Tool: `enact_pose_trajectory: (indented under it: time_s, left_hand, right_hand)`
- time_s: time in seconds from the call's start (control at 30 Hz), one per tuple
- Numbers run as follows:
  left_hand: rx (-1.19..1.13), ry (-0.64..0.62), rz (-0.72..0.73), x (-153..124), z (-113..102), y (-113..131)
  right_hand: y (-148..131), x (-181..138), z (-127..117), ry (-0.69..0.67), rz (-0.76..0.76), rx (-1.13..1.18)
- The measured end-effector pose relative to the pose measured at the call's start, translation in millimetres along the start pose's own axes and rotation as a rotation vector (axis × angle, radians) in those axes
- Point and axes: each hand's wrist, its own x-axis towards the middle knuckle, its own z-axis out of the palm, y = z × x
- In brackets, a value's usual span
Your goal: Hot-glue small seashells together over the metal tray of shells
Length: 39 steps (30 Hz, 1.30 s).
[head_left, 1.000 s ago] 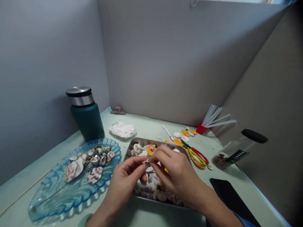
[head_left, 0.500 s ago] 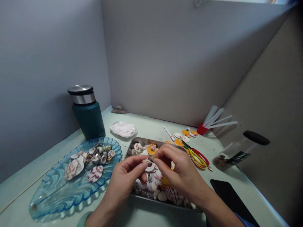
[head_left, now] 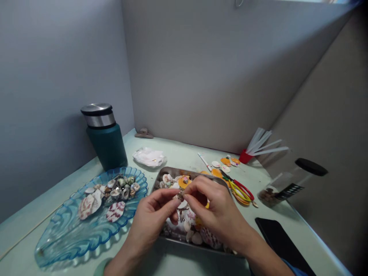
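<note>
My left hand [head_left: 151, 220] and my right hand [head_left: 214, 211] meet above a metal tray [head_left: 169, 171] of seashells. Both pinch one small dark shell [head_left: 180, 196] between their fingertips. Under the hands lie several pale, pink-striped and orange shells in the tray. To the left sits a blue glass leaf-shaped dish [head_left: 69, 234] holding several shells, large striped ones in front and small grey ones behind.
A teal bottle [head_left: 105, 138] with a steel lid stands at the back left. A white wrapper [head_left: 148, 156], scissors [head_left: 238, 188], a red cup of white sticks [head_left: 251, 151], a tipped jar [head_left: 287, 184] and a black phone [head_left: 280, 241] lie around.
The two hands stayed over the tray with small finger shifts; the small shell sits a little higher between the fingertips. The view shifted slightly.
</note>
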Motion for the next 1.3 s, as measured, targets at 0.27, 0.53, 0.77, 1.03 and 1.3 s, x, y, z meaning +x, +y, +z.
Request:
enact_pose_trajectory:
  time_s: [0.27,0.53,0.77,1.03,1.3]
  left_hand:
    - [0.001,-0.014,0.003,-0.1,-0.3,1.0]
    - [-0.008,-0.003,0.010,-0.8,1.6,2.7]
    - [0.005,-0.002,0.020,-1.9,2.3,3.0]
    - [-0.014,-0.011,0.008,0.4,-0.3,-0.5]
    - [-0.031,-0.030,0.015,2.1,-3.1,-5.1]
  right_hand:
    - [-0.4,0.7,-0.3,-0.010,-0.009,0.020]
    - [-0.7,0.2,0.6,0.002,0.001,-0.008]
    - [0.7,-0.4,1.9,0.017,0.002,-0.020]
    - [-0.1,-0.1,0.7,0.024,-0.015,0.007]
    - [-1.4,-0.2,1.2,0.030,0.004,0.011]
